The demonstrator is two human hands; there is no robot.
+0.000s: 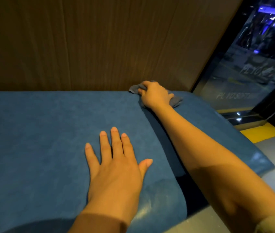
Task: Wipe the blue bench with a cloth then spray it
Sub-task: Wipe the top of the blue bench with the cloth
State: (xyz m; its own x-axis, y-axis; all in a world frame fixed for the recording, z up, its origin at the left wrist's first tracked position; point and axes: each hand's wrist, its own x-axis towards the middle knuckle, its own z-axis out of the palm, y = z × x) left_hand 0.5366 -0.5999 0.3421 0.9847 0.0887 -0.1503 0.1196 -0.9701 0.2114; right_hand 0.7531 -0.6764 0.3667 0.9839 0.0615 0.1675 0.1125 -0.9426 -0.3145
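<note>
From my seat, the only lettering I can pick out sits on the glass panel (244, 76) at the right of the frame. In its upper part, pale letters read roughly "PL YO", followed by shapes too blurred to make out. Lower on the same glass, at mid-right, a second faint line begins "PL YO S" and then dissolves into smear. I cannot say whether it is printed on the glass or reflected in it. Nothing else carries readable text.
</note>
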